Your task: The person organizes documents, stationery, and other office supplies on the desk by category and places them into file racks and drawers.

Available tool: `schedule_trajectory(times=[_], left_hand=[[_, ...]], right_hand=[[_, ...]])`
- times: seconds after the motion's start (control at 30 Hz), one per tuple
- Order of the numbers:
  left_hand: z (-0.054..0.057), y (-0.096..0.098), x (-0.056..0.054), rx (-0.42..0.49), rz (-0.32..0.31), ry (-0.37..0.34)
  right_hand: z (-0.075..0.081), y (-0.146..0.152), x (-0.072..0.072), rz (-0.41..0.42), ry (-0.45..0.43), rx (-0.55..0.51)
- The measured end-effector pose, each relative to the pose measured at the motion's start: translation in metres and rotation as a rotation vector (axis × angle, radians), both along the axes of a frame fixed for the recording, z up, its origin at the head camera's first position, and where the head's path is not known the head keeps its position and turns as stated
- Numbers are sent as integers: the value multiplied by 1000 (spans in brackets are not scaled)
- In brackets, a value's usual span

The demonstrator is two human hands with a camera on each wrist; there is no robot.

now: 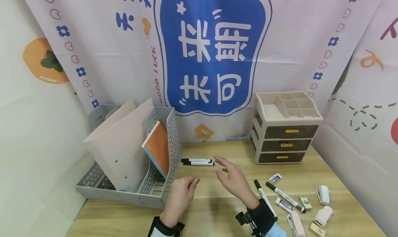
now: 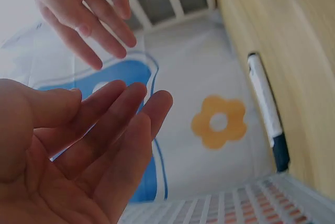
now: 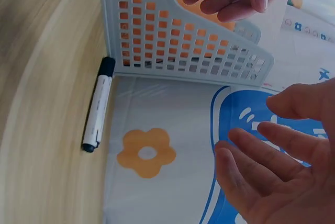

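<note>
A: Hands?
B: Both empty. Left hand (image 1: pixel 181 194): fingers loosely bent, thumb near the fingertips, nothing between them. Right hand (image 1: pixel 234 182): fingers spread, palm turned toward the left.
A: Nearest thing?
B: Two black-capped markers (image 1: pixel 199 163), white barrels, lying side by side on the wood-grain tabletop (image 1: pixel 205 216), just right of the grey file rack (image 1: pixel 175 140). Wrist views put both hands above the table, clear of the markers.
A: Rack contents?
B: Cream folder (image 1: pixel 124 150), leaning, plus an orange book (image 1: pixel 160 147) with a blue edge, tilted in the right-hand slot.
A: Right side?
B: Three-drawer organizer (image 1: pixel 284 136) at the back. In front of it: a small eraser (image 1: pixel 275 178), a second eraser (image 1: pixel 284 205), two more markers (image 1: pixel 285 196) and a pale stapler (image 1: pixel 296 225).
A: Backdrop?
B: White cloth (image 1: pixel 289 22) with a blue lettered panel.
</note>
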State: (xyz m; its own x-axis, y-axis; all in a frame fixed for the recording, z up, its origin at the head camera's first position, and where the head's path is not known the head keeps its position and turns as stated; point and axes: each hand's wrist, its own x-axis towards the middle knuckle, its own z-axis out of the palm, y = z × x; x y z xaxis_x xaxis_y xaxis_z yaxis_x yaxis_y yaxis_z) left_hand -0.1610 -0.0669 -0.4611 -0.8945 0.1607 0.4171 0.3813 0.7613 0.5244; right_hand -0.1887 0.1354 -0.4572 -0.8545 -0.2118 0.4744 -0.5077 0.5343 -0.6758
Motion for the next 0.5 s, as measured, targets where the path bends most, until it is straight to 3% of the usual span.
schedule_trajectory(times=[0.3,0.5], left_hand=[[-3,19,-7,-58,-52,-24],[5,30,-17,-68,-114,-22]], right_hand=[[-5,18,-3,-58,-53,-9],[-2,31,-6,-104,-39,-54]])
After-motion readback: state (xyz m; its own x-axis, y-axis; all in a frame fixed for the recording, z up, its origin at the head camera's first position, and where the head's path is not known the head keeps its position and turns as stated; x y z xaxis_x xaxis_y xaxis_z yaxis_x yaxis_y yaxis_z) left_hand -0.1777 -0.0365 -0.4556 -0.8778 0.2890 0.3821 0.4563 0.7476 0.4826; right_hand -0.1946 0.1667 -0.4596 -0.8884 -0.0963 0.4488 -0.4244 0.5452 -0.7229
